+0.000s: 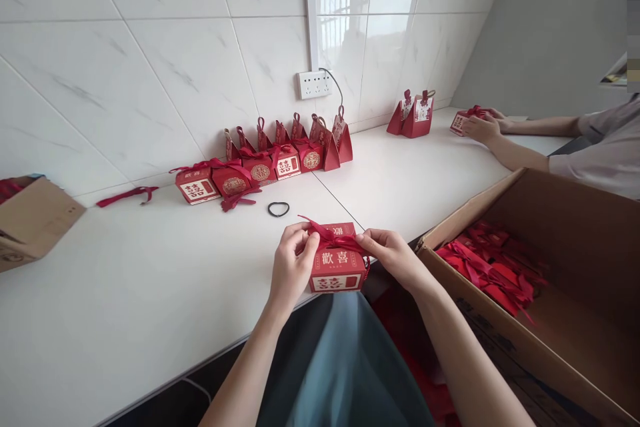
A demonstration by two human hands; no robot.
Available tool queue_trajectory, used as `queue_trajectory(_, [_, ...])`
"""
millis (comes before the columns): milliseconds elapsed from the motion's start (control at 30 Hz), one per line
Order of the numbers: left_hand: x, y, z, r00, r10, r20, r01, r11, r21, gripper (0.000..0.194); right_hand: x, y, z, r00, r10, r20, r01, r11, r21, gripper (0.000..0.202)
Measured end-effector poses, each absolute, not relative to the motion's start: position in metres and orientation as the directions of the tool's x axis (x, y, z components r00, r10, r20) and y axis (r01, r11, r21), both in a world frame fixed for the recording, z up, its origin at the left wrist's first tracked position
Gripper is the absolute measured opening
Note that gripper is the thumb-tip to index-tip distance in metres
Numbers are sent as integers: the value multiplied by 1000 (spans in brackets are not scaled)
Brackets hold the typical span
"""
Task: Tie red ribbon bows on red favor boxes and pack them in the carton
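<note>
Left hand [291, 260] and right hand [393, 255] each pinch the red ribbon [336, 239], one on either side of its bow. Under it sits a red box [336, 259] at the near edge of the white table [150, 300]. Its card looks light and fairly stiff, but likely dents if squeezed; the ribbon seems soft and slippery, best held by fingertips close to the knot, the box by its lower sides. Beyond lies a dark loop [279, 209], then more red boxes [261, 170] near the wall; to the right, an open carton [590, 247].
</note>
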State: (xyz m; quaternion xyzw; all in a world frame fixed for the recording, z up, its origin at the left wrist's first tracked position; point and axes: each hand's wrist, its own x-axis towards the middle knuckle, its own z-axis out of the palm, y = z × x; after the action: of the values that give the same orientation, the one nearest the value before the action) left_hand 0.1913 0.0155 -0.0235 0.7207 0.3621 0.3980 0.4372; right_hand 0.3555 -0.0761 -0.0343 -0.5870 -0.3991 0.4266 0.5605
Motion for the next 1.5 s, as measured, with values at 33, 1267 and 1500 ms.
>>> queue_trajectory(33, [191, 15, -24, 418, 869, 266, 170, -362, 917, 30, 357, -76, -35, 305, 951, -53, -28, -47, -999, 44])
queue_trajectory(1267, [194, 40, -14, 607, 781, 147, 183, -317, 931, 21, 362, -80, -26, 278, 923, 265, 550, 73, -832, 20])
queue_trajectory(1500, [194, 47, -16, 644, 751, 143, 165, -319, 933, 33, 364, -77, -2, 312, 934, 172, 462, 9, -887, 22])
